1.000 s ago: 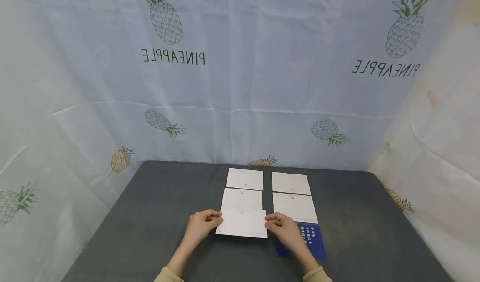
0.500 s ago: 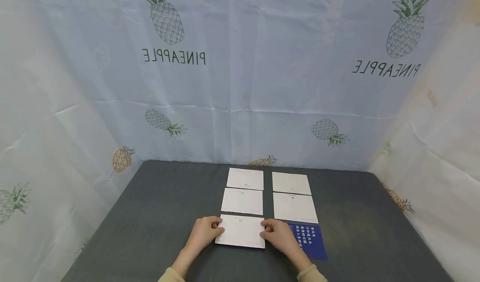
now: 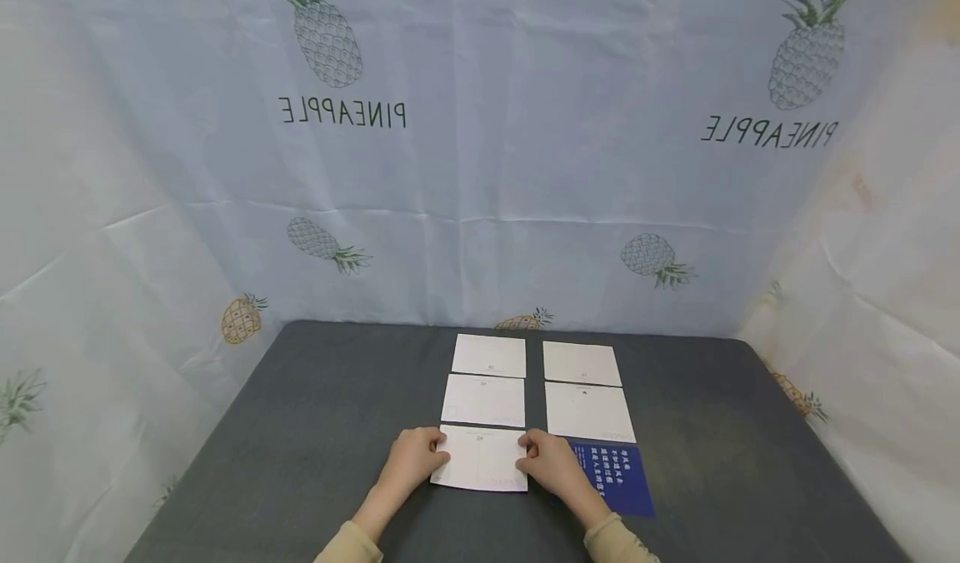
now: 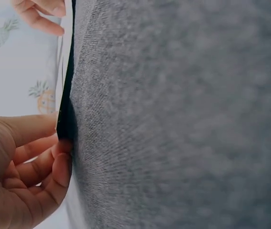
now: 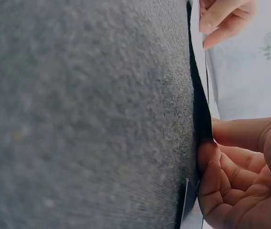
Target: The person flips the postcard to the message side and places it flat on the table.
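A white postcard [image 3: 480,460] lies at the near end of the left column of cards in the head view. My left hand [image 3: 411,460] pinches its left edge between thumb and fingers. On the opposite edge my right hand [image 3: 551,463] pinches it the same way. Seen edge-on in the left wrist view, the postcard [image 4: 65,90] has a dark underside and sits slightly off the grey cloth near my fingers. The right wrist view shows the postcard [image 5: 201,81] bowing a little between the two hands.
Beyond it lie two white cards, a middle one [image 3: 483,401] and a far one [image 3: 490,356]. The right column holds two more white cards [image 3: 588,413] and a blue card [image 3: 622,480] with white writing, partly behind my right hand. A pineapple-print curtain [image 3: 480,171] hangs behind the dark table [image 3: 315,396].
Both hands have brought the postcard toward me, off the middle card it overlapped, so a narrow gap shows between them. My right hand has shifted left, uncovering more of the blue card.
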`<state>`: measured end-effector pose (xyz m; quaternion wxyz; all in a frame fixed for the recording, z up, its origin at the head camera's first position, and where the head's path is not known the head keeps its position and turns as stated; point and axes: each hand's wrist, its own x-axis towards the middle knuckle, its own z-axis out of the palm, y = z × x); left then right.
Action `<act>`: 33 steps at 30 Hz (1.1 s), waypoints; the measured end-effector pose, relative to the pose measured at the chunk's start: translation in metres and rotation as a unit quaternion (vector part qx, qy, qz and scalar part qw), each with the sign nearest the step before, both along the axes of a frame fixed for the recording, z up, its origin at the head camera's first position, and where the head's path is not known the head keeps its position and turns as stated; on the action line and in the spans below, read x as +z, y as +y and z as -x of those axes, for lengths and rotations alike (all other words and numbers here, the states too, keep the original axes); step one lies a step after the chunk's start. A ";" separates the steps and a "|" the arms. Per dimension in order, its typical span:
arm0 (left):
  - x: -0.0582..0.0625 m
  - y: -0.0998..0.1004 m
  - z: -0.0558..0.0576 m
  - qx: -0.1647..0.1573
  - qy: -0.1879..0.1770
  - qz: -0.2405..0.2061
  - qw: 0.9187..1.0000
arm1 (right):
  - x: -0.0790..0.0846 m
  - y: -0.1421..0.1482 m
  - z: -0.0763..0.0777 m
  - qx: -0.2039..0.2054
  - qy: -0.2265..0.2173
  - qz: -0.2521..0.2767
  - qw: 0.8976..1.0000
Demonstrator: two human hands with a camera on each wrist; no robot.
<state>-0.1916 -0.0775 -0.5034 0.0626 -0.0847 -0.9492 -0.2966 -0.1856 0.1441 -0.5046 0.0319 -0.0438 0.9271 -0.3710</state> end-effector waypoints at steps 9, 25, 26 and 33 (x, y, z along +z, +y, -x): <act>0.006 0.002 0.002 0.010 -0.006 0.031 0.999 | 0.007 -0.005 0.007 0.019 -0.026 -0.033 0.999; 0.010 0.010 0.004 0.017 0.014 0.108 0.994 | 0.002 -0.005 0.007 0.024 -0.040 -0.045 0.998; 0.011 0.010 0.004 0.018 0.015 0.112 0.993 | 0.002 -0.005 0.006 0.023 -0.036 -0.042 0.998; 0.010 0.012 0.001 0.024 0.014 0.127 0.992 | -0.001 -0.004 0.004 0.026 -0.021 -0.037 0.999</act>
